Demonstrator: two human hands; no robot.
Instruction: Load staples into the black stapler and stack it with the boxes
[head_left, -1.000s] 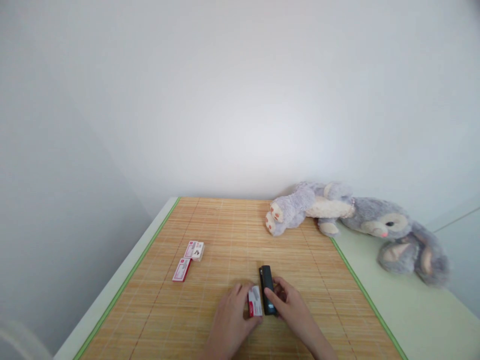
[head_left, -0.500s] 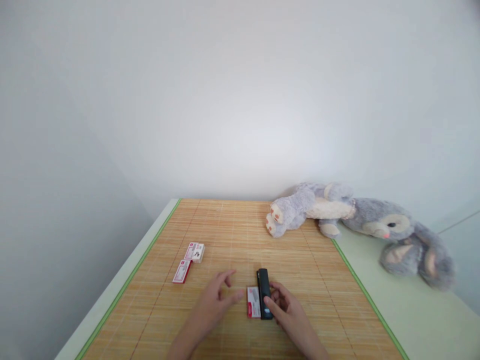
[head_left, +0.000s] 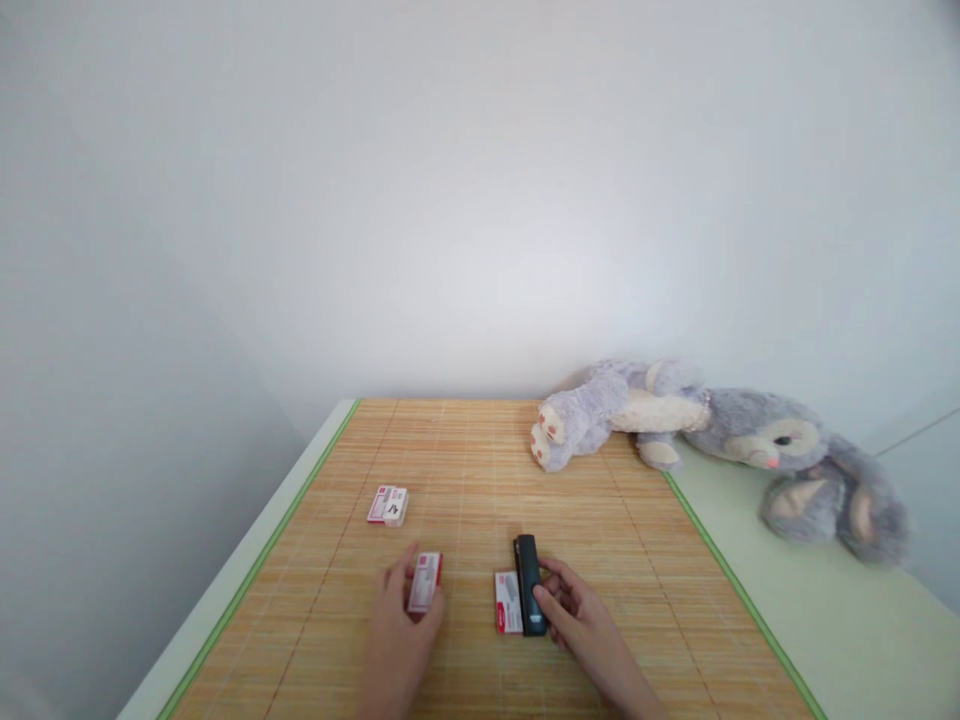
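Note:
My left hand point(head_left: 401, 635) is closed around a small red-and-white box point(head_left: 425, 582), thumb on its right side and fingers at its left. My right hand point(head_left: 577, 620) grips the near half of a black stapler point(head_left: 529, 585), its thumb on top and fingers along the right side. Against the stapler's left side lies another red-and-white box point(head_left: 508, 602), flat on the bamboo mat point(head_left: 465, 460). Farther left on the mat are a third red-and-white box point(head_left: 379, 503) and a small white box point(head_left: 395, 506) with a dark picture, touching each other.
A grey plush rabbit point(head_left: 660, 415) lies along the back right, its head and ears past the mat's green edge on the pale tabletop point(head_left: 840, 620). A white wall point(head_left: 480, 200) rises behind the table.
My left hand has taken hold of the nearer red-and-white box at the left and brought it rightward and closer to me. My right hand stays on the stapler.

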